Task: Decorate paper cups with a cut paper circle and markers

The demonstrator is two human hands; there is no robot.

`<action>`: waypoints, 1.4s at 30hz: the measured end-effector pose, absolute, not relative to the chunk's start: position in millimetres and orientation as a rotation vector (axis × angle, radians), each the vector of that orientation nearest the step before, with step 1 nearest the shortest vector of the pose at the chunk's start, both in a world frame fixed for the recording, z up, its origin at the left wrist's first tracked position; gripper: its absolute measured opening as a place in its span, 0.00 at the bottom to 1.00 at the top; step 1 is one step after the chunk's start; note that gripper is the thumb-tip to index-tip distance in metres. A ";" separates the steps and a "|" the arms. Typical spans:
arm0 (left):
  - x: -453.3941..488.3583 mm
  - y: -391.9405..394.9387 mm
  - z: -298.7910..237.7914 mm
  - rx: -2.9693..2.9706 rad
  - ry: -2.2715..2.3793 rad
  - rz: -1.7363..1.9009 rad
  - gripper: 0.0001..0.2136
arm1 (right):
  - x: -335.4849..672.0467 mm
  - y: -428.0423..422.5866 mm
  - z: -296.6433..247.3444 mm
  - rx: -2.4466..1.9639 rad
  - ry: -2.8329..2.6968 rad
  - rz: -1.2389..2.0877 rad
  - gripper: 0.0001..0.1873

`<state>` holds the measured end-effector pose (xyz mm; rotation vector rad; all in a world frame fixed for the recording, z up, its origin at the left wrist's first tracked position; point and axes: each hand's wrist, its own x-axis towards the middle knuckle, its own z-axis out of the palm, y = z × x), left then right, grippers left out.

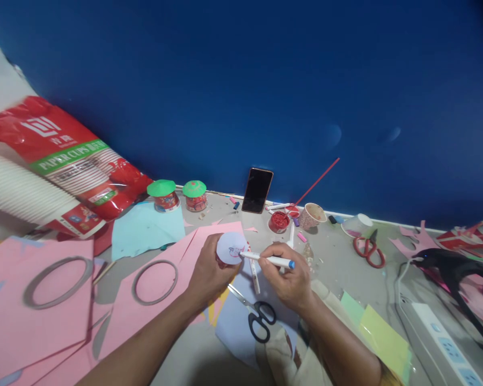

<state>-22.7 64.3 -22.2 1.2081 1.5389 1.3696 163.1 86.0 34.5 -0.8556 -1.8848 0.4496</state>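
My left hand (209,273) is wrapped round a small red patterned paper cup (224,263), most of it hidden by my fingers. A pale lavender paper disc (228,244) lies on top of the cup, with a small drawing in blue and pink. My right hand (285,276) grips a white marker (276,261) with a blue end. The marker's tip meets the disc beside the drawing. Just below my hands lie black-handled scissors (254,311) on lavender paper (237,332), and another white marker (255,276).
Two cups with green paper tops (161,187) stand at the back left by a paper-cup bag (72,150). A phone (257,190) leans on the blue wall. Pink paper (60,332) covers the left. Red-handled scissors (370,249), a black glue gun (446,262) and a power strip (446,343) lie right.
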 end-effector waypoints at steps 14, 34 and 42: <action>-24.3 64.2 -18.7 1.262 1.565 1.360 0.23 | 162.6 86.8 32.6 -0.862 -1.890 0.442 0.07; -22.9 64.2 -24.5 1.224 1.531 1.382 0.25 | 162.9 86.3 34.4 -0.853 -1.888 0.412 0.07; -22.7 64.1 -23.0 1.252 1.552 1.362 0.24 | 162.0 85.0 33.7 -0.827 -1.882 0.383 0.07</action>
